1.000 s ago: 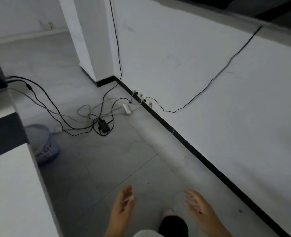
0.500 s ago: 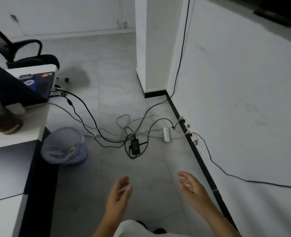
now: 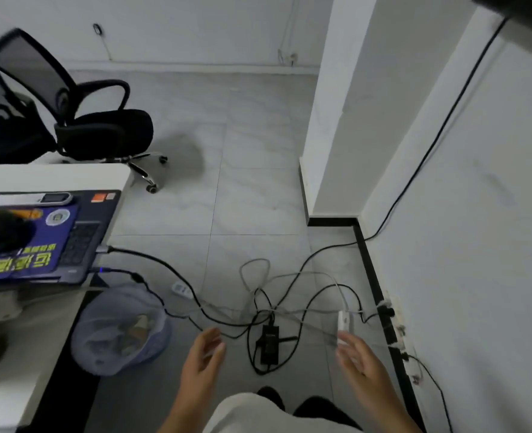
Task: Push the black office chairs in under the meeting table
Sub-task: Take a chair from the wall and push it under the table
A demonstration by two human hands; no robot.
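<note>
At far left, a black office chair [image 3: 102,120] stands pulled out beyond the white tabletop [image 3: 55,176], not yet pushed in. A wastebasket [image 3: 117,332] sits beside the tabletop. Lower centre, the left hand [image 3: 203,360] and right hand [image 3: 360,360] hang open and empty above floor cables [image 3: 258,307], well apart from the chair, likely mid-walk toward it.

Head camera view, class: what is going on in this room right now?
A person is walking along a white meeting table, both hands empty and open: the left hand and right hand hang in front of the body, touching nothing. A black office chair stands at the far end of the table, pulled out and not yet pushed in. Between the person and the chair, loose cables lie tangled on the floor beside a lined waste basket. A laptop sits on the table's edge.
</note>
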